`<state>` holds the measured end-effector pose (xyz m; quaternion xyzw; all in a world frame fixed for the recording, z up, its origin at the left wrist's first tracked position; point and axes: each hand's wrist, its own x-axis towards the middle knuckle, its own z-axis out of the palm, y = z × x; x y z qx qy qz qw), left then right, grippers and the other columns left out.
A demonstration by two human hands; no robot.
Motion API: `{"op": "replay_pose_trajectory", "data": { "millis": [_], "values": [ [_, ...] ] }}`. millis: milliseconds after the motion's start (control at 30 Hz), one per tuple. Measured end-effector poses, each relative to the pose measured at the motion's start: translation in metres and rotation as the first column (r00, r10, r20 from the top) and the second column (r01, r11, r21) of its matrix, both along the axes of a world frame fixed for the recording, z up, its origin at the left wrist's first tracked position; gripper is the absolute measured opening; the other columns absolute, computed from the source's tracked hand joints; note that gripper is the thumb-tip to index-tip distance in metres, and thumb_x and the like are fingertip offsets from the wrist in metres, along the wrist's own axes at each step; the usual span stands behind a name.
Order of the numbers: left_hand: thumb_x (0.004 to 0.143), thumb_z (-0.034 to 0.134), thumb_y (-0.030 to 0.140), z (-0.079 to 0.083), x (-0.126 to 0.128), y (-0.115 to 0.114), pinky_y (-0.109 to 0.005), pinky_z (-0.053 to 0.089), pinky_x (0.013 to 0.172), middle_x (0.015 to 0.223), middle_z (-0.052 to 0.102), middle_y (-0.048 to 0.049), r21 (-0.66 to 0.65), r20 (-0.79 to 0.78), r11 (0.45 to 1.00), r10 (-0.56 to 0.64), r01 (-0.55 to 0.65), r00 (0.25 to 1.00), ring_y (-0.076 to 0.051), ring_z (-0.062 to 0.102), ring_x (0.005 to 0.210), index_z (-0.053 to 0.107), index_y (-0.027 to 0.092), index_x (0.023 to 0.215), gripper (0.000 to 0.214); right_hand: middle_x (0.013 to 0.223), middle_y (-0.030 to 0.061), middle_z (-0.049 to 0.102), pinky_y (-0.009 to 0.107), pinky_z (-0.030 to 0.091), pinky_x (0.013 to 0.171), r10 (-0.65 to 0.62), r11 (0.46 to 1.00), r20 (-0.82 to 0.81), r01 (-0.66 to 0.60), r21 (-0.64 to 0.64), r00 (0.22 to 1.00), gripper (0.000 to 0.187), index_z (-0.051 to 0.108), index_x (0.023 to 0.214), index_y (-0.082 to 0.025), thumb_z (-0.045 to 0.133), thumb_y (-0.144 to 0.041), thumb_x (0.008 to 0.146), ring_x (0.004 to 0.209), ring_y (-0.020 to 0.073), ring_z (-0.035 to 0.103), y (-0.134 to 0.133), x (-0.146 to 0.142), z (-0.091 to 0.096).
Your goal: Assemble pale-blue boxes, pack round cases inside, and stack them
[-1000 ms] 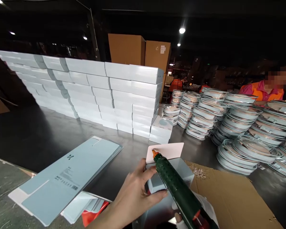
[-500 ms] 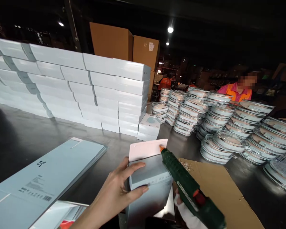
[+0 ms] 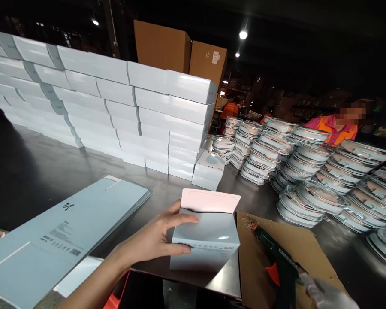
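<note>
My left hand (image 3: pixel 164 236) grips a pale blue carton (image 3: pixel 206 244) at its upper left corner, thumb on the front face and fingers over the top. The carton stands upright at the table's near edge. Its pink-lined flap (image 3: pixel 209 201) stands raised at the back. A dark green hot glue gun (image 3: pixel 278 253) with an orange trigger rests its nozzle on a cardboard sheet (image 3: pixel 309 244) to the right. At the rear of the gun is my right hand (image 3: pixel 328 294), in a white glove with bare fingertips. It is blurred, so its grip is unclear.
Flat pale blue cartons (image 3: pixel 80 227) lie at left. A long wall of stacked white boxes (image 3: pixel 154 107) runs behind, with two small boxes (image 3: pixel 209 169) at its end. Stacks of round lidded containers (image 3: pixel 299 206) fill the right. Beyond them is a person in an orange-and-pink top (image 3: pixel 334 128).
The glue gun has moved from the carton's raised flap down to the cardboard at right. My right hand has shifted right with it. My left hand stays on the carton.
</note>
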<state>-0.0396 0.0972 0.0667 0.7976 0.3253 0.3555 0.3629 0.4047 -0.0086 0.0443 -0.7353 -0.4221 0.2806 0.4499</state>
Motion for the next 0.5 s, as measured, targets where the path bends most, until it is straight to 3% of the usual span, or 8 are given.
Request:
{"op": "replay_pose_trajectory", "data": {
  "millis": [67,100,133,200,300,367,433,500],
  "values": [
    [0.076,0.089,0.027,-0.001,-0.001,0.001,-0.045,0.050,0.112,0.146,0.061,-0.0122,0.010,0.007,1.000,-0.003,0.003,1.000,-0.035,0.060,0.133,0.077,0.028,0.124,0.050,0.080,0.0075,0.082,0.042,0.065,0.072,0.015,0.997,0.092,-0.022,0.075,0.996,0.039,0.076,0.093,-0.033,0.087,-0.059,0.065,0.075,0.0336,0.079,0.015,-0.027,0.018],
    [0.076,0.089,0.026,-0.003,-0.001,0.001,-0.045,0.051,0.111,0.146,0.060,-0.0118,0.019,0.013,1.000,-0.001,0.001,1.000,-0.035,0.060,0.132,0.077,0.029,0.124,0.049,0.105,0.0103,0.082,0.044,0.063,0.088,0.095,0.981,0.067,-0.105,0.164,0.993,0.063,0.069,0.121,-0.032,0.087,-0.060,0.067,0.096,0.0335,0.079,0.026,-0.048,0.025],
    [0.077,0.089,0.027,-0.006,-0.001,0.001,-0.044,0.052,0.110,0.146,0.060,-0.0114,0.040,0.031,0.999,0.001,-0.002,1.000,-0.034,0.061,0.131,0.077,0.030,0.124,0.049,0.135,0.0126,0.073,0.047,0.057,0.103,0.285,0.929,0.022,-0.282,0.237,0.958,0.090,0.051,0.146,-0.033,0.088,-0.059,0.069,0.117,0.0321,0.073,0.037,-0.071,0.030],
    [0.079,0.089,0.030,-0.016,0.002,0.001,-0.042,0.055,0.105,0.139,0.062,-0.0109,0.113,0.099,0.994,-0.001,-0.010,0.995,-0.033,0.065,0.126,0.077,0.031,0.123,0.045,0.164,0.0104,0.046,0.050,0.043,0.118,0.622,0.753,-0.069,-0.573,0.324,0.780,0.111,0.019,0.162,-0.044,0.087,-0.058,0.075,0.141,0.0273,0.056,0.057,-0.112,0.034],
    [0.087,0.082,0.045,-0.038,0.011,0.003,-0.043,0.058,0.101,0.144,0.053,-0.0104,0.238,0.269,0.970,-0.009,-0.057,0.963,-0.033,0.064,0.127,0.065,0.036,0.131,0.049,0.158,0.0049,0.052,0.048,0.033,0.123,0.836,0.514,-0.045,-0.750,0.415,0.547,0.094,0.018,0.161,-0.052,0.079,-0.050,0.089,0.149,0.0215,0.046,0.074,-0.141,0.027],
    [0.092,0.073,0.054,-0.051,0.017,0.004,-0.045,0.057,0.103,0.153,0.040,-0.0088,0.295,0.377,0.951,-0.031,-0.089,0.926,-0.032,0.059,0.135,0.041,0.048,0.143,0.060,0.144,0.0049,0.060,0.043,0.036,0.121,0.855,0.431,0.086,-0.794,0.429,0.511,0.073,0.033,0.157,-0.050,0.071,-0.038,0.097,0.144,0.0196,0.050,0.075,-0.143,0.023],
    [0.096,0.068,0.053,-0.057,0.020,0.004,-0.048,0.053,0.107,0.151,0.043,-0.0074,0.344,0.418,0.936,-0.076,-0.081,0.905,-0.030,0.055,0.140,0.024,0.054,0.148,0.068,0.134,0.0056,0.062,0.041,0.041,0.118,0.838,0.340,0.292,-0.860,0.380,0.461,0.062,0.046,0.151,-0.045,0.067,-0.024,0.096,0.137,0.0203,0.055,0.073,-0.140,0.023],
    [0.098,0.070,0.042,-0.054,0.018,0.002,-0.048,0.050,0.111,0.136,0.056,-0.0076,0.362,0.359,0.932,-0.112,-0.027,0.927,-0.031,0.053,0.141,0.042,0.048,0.146,0.056,0.128,0.0068,0.061,0.042,0.045,0.116,0.775,0.258,0.495,-0.911,0.321,0.394,0.059,0.053,0.145,-0.040,0.067,-0.017,0.093,0.136,0.0232,0.055,0.072,-0.140,0.028]
  ]
}}
